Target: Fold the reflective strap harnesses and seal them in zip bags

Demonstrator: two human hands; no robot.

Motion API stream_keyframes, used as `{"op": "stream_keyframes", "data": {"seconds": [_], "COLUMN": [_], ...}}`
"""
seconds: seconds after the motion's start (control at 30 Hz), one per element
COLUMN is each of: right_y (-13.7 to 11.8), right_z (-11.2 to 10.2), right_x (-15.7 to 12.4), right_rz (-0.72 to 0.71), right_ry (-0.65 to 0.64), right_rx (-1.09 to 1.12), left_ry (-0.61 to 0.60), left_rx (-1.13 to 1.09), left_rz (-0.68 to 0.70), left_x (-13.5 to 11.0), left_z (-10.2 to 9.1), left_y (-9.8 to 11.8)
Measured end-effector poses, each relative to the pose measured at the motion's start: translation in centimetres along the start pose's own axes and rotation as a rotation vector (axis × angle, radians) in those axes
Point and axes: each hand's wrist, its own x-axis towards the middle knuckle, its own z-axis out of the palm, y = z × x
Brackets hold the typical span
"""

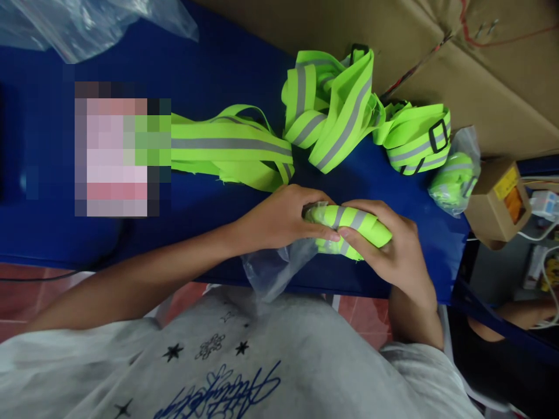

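Observation:
Between my hands, close to the table's near edge, is a rolled neon-yellow reflective strap (356, 224) with grey stripes. My right hand (388, 238) wraps round its right end, thumb on top. My left hand (292, 218) grips the left end of the roll together with the mouth of a clear plastic bag (279, 267), which hangs down toward my shirt. The left end of the roll is partly covered by the bag and my fingers. Just beyond my left hand lies a flat bundle of the same straps (231, 142).
Loose looped straps (336, 110) and a buckled coil (419, 139) lie farther back on the blue table (209, 227). At the right are a bagged strap roll (454, 180) and a small cardboard box (498, 203). Clear plastic (109, 26) lies top left. Another person's arm (510, 319) shows lower right.

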Motion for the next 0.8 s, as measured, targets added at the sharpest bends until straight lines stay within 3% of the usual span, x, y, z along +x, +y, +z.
{"op": "stream_keyframes", "data": {"seconds": [0.13, 0.27, 0.4, 0.6, 0.73, 0.8], "right_y": [-0.2, 0.9, 1.9, 1.6, 1.3, 1.4], "right_z": [-0.6, 0.7, 2.0, 2.7, 4.3, 4.9], "right_x": [0.3, 1.0, 1.3, 1.2, 1.2, 1.4], "right_rz": [-0.056, -0.035, 0.021, 0.009, -0.004, 0.0], "right_ry": [-0.082, -0.13, 0.022, 0.179, 0.347, 0.355], "right_rx": [-0.066, -0.058, 0.027, 0.12, 0.058, 0.067], "left_ry": [-0.063, -0.089, -0.077, -0.292, -0.282, -0.281], "left_rx": [0.005, 0.041, 0.018, -0.192, -0.243, -0.263], "left_rz": [0.008, -0.008, -0.026, -0.137, -0.114, -0.113], "left_x": [-0.1, 0.0, 0.1, 0.4, 0.5, 0.6], "left_z": [-0.1, 0.4, 0.7, 0.4, 0.7, 0.8], "left_y": [0.0, 0.0, -0.1, -0.8, -0.9, -0.8]}}
